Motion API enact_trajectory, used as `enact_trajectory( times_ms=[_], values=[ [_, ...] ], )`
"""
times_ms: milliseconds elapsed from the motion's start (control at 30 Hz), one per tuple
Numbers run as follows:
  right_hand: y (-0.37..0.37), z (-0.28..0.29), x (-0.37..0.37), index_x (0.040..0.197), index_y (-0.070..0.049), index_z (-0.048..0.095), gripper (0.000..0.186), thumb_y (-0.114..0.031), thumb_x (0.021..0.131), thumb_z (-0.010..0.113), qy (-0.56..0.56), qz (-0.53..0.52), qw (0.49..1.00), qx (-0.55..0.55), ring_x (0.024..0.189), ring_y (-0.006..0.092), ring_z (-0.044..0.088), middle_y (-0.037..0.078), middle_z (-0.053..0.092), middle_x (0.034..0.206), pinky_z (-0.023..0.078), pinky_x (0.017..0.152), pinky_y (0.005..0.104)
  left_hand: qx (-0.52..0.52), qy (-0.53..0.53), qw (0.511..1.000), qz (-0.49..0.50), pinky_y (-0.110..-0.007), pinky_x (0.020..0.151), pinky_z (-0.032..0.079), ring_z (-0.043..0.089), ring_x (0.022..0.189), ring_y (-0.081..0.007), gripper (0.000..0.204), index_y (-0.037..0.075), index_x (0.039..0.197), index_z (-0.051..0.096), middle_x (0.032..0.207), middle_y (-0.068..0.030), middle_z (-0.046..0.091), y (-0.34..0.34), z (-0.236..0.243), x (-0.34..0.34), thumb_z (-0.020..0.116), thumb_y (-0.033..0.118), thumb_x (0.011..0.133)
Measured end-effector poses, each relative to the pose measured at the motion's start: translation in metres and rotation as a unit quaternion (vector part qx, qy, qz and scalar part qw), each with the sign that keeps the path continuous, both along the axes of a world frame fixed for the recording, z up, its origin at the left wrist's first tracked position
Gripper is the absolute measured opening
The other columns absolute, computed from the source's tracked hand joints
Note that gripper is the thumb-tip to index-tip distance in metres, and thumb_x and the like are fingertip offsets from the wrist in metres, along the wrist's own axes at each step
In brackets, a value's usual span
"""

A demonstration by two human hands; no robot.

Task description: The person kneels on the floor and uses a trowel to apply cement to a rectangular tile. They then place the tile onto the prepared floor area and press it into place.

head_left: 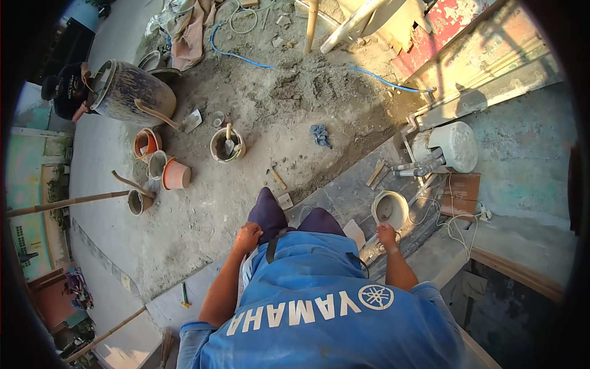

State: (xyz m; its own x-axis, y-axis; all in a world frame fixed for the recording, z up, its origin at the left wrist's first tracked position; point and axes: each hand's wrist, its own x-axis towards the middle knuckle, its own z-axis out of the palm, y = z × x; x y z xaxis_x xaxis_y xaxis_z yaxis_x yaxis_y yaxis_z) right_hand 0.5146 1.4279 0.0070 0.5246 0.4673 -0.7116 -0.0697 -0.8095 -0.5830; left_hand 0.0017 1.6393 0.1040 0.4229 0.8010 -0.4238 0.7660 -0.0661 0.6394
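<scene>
My left hand (249,234) is at my left thigh beside a dark strap, fingers bent; what they grip, if anything, is unclear. My right hand (386,235) grips the near edge of a pale bucket (401,209) with grey material inside, on the right. Below and beside it run grey pipes (418,192) and loose white cables (458,234). A hammer (276,177) lies on the dirt ahead, and a wooden-handled tool (375,173) lies on grey tiles. Further forward stands a bucket with a trowel (221,149) in it.
A co-worker (64,95) is at a large drum (134,101), upper left. Orange and grey buckets (176,178) and long bamboo poles (74,202) are left. A blue hose (390,83) crosses the dirt ahead. A white container (461,144) and wall (522,135) bound the right.
</scene>
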Motion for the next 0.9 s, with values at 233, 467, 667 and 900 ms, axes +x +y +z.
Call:
enact_trajectory(
  times_ms=[233,467,667,900],
  values=[
    [0.037,0.0,-0.029,0.115,-0.005,0.059,0.032,-0.03,0.094,0.061,-0.01,-0.105,0.994,0.029,0.069,0.0128,0.062,0.005,0.065,0.085,0.046,0.053,0.0258,-0.086,0.034,0.992,-0.086,-0.045,0.073,0.047,0.061,0.084,-0.0378,0.016,0.002,0.089,0.052,0.085,-0.0207,0.063,0.127,-0.031,0.079,0.058,0.016,0.091],
    [0.103,-0.015,-0.047,0.117,-0.004,0.058,0.033,-0.029,0.095,0.059,-0.022,-0.172,0.982,-0.076,0.073,0.0146,0.064,0.006,0.066,0.092,0.047,0.056,0.0278,-0.204,0.007,0.966,-0.161,-0.047,0.074,0.046,0.061,0.088,-0.042,0.016,0.002,0.09,0.052,0.089,-0.0225,0.063,0.294,-0.108,0.128,0.058,0.018,0.091],
    [0.23,0.011,-0.063,0.119,0.002,0.059,0.037,-0.025,0.093,0.062,-0.013,-0.045,0.996,-0.074,0.086,0.0177,0.066,0.013,0.068,0.102,0.053,0.074,0.0304,-0.37,0.05,0.915,-0.153,-0.042,0.067,0.047,0.061,0.076,-0.0351,0.021,0.003,0.09,0.053,0.08,-0.0197,0.062,0.407,-0.133,0.134,0.06,0.023,0.092],
    [0.338,0.064,-0.064,0.125,-0.001,0.056,0.042,-0.027,0.093,0.062,-0.005,-0.171,0.985,-0.022,0.087,0.0168,0.065,0.011,0.067,0.1,0.049,0.076,0.0292,-0.317,0.118,0.889,-0.308,-0.041,0.067,0.046,0.061,0.076,-0.0336,0.033,0.003,0.086,0.056,0.081,-0.0177,0.063,0.472,-0.126,0.165,0.066,0.034,0.089]
  ],
)
